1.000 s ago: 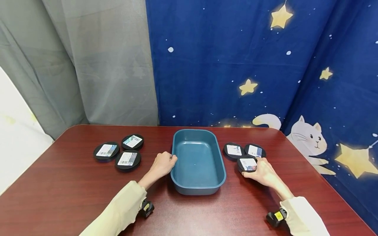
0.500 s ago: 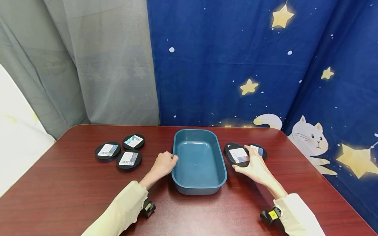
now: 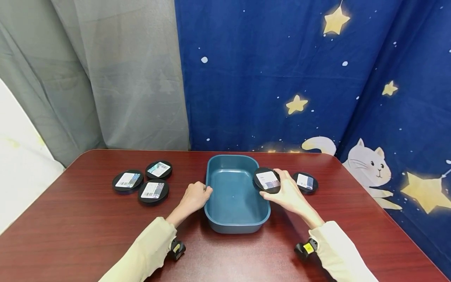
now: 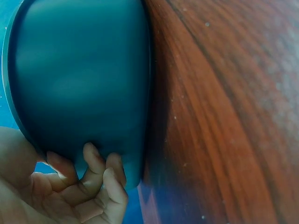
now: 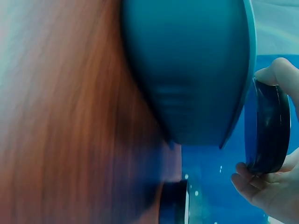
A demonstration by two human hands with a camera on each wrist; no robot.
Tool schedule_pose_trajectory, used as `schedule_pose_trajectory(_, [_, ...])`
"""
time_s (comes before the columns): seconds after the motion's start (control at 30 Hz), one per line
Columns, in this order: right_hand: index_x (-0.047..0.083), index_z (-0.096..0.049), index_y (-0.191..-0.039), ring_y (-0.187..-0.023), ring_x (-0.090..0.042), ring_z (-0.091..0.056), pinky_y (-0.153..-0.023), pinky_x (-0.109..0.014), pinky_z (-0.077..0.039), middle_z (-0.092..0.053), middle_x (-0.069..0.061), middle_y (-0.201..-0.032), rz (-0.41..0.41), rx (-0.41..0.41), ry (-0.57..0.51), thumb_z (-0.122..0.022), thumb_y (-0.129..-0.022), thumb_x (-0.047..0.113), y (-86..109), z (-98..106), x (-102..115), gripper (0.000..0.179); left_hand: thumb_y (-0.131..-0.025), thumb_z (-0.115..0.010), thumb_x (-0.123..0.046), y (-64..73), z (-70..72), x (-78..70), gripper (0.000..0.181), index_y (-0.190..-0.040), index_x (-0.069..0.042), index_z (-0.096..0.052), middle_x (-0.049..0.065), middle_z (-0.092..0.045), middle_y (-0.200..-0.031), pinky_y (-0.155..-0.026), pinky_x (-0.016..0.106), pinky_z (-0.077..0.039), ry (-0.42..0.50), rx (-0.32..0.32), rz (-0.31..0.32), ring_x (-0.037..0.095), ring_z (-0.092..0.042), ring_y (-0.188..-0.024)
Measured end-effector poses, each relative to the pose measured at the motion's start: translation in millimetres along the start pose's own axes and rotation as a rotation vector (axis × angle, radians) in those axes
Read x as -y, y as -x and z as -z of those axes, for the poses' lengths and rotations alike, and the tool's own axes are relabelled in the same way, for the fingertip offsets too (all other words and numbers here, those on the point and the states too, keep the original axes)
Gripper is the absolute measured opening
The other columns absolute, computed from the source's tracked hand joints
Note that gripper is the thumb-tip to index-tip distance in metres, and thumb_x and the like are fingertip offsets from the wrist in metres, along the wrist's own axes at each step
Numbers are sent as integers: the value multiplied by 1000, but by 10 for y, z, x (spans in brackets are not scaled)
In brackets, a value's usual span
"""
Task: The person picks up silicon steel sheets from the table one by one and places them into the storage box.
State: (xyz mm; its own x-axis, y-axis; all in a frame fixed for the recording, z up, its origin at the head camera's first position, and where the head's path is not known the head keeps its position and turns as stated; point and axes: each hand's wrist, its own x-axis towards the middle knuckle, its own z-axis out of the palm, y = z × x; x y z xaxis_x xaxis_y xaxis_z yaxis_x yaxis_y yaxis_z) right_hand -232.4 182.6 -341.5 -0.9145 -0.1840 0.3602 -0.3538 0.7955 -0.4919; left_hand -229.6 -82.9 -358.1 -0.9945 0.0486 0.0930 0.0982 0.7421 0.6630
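Above the right rim of a blue tub (image 3: 230, 205): one round black disc (image 3: 266, 180), white label upward, clamped between thumb and fingers of the right hand (image 3: 287, 194). At the tub's left rim: the left hand (image 3: 194, 196), fingers curled, gripping the edge, fingertips against the outer wall. On the red-brown table (image 3: 239, 258), right of the tub: one spare disc (image 3: 305, 183), labelled, lying flat. Left of the tub, well apart: three labelled discs (image 3: 153, 191), close together. Behind: grey curtain (image 3: 135, 74); blue curtain (image 3: 246, 90), stars and white cat.
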Motion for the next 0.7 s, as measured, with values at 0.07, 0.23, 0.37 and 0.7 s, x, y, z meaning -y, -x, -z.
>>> schedule_pose_trajectory(0.07, [-3, -41, -122, -92, -30, -52, -79, -43, -41, -50, -18, -104, 11, 10, -2, -76, -63, 33, -43, -28, 43, 78, -84, -46, -14, -2, -2, 5, 37, -47, -11, -39, 0, -35, -43, -43, 22, -30, -7, -2, -1, 13, -41, -42])
schedule_pose_trajectory(0.23, [-2, -43, -122, -94, -30, -51, -80, -46, -38, -52, -16, -105, 31, 30, 22, -75, -63, 38, -167, -82, 162, 78, -83, -46, -13, -3, -6, 10, 38, -46, -12, -37, -1, -33, -43, -43, 21, -29, -15, -12, -12, 13, -39, -42])
schedule_pose_trajectory(0.37, [-3, -43, -123, -97, -30, -50, -82, -46, -39, -52, -16, -107, 40, 51, 19, -74, -63, 39, -283, -104, 245, 80, -82, -48, -13, -5, -11, 13, 39, -46, -12, -35, -2, -31, -42, -42, 21, -27, -21, -21, -16, 13, -37, -41])
schedule_pose_trajectory(0.7, [-5, -40, -126, -104, -35, -47, -88, -45, -38, -48, -21, -117, 32, 113, 0, -75, -63, 37, -542, -174, 319, 84, -82, -48, -14, -13, -22, 6, 37, -47, -11, -37, 0, -34, -43, -42, 22, -29, -27, -19, 13, 14, -40, -42])
